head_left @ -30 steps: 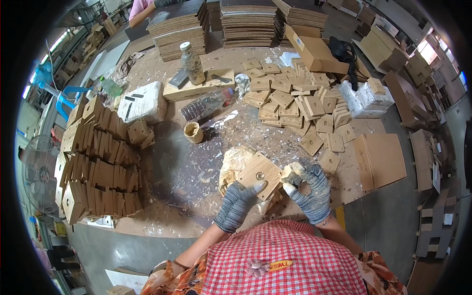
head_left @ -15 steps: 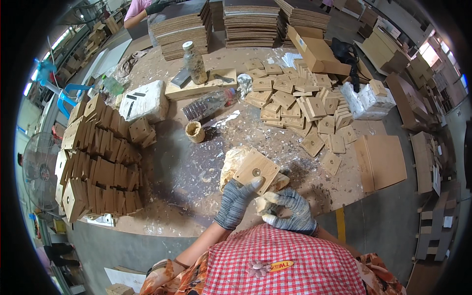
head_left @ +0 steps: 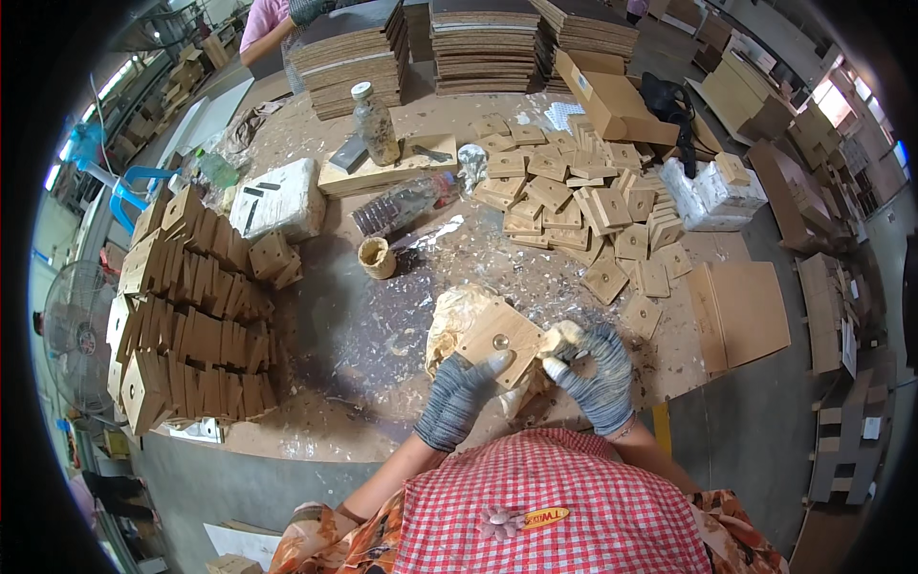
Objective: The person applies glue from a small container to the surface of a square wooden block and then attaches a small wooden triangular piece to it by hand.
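My left hand (head_left: pixel 454 404), in a grey knit glove, grips a square wooden block (head_left: pixel 516 326) with a round hole in its middle and small holes near its corners. The thumb lies on its top face. At the block's right corner is my gloved right hand (head_left: pixel 601 381), its fingers curled and pinched together. Something pale shows at those fingertips, but I cannot make out whether it is a wad or the glove's own tips. Under and behind the block lies a crumpled cream cloth (head_left: pixel 448 330).
Stacked blocks (head_left: pixel 191 316) stand at left, and a loose pile of blocks (head_left: pixel 564 191) lies at far right. Beyond my hands are a small crusted cup (head_left: pixel 377 258), a plastic bottle (head_left: pixel 406 204) and a jar (head_left: pixel 377 129). A cardboard piece (head_left: pixel 741 316) lies right.
My right hand has moved up and right, from below the block to its right corner. The block has turned slightly in my left hand, which stays nearly in place.
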A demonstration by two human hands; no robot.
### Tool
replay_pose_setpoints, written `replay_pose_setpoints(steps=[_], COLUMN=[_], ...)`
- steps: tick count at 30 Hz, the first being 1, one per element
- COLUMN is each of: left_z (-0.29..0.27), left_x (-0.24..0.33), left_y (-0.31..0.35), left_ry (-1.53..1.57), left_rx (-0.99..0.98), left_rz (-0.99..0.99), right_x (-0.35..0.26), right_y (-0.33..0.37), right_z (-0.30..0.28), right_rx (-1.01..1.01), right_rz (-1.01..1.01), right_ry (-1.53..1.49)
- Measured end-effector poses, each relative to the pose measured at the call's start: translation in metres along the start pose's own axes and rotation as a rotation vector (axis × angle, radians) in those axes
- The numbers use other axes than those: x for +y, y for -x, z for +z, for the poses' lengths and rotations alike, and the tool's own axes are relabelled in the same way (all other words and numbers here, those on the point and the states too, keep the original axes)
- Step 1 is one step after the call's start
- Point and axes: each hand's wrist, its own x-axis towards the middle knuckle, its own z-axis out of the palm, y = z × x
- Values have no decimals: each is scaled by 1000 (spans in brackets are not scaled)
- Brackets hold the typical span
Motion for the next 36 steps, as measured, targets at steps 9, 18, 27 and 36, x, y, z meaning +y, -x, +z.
replay_pose_setpoints(steps=[9, 18, 27, 36], left_z=[5, 12, 14, 12], left_x=[5, 4, 6, 15], left_y=[1, 0, 2, 9], left_ry=[-139, -48, -14, -348], left_rx=[1, 30, 48, -22], left_rz=[-33, 35, 46, 20], right_x=[-7, -6, -18, 11], right_y=[-3, 23, 14, -9], right_z=[-3, 17, 11, -23], right_rx=[-25, -214, -204, 72], right_rz=[-37, -78, -73, 57], right_ry=[87, 21, 14, -90])
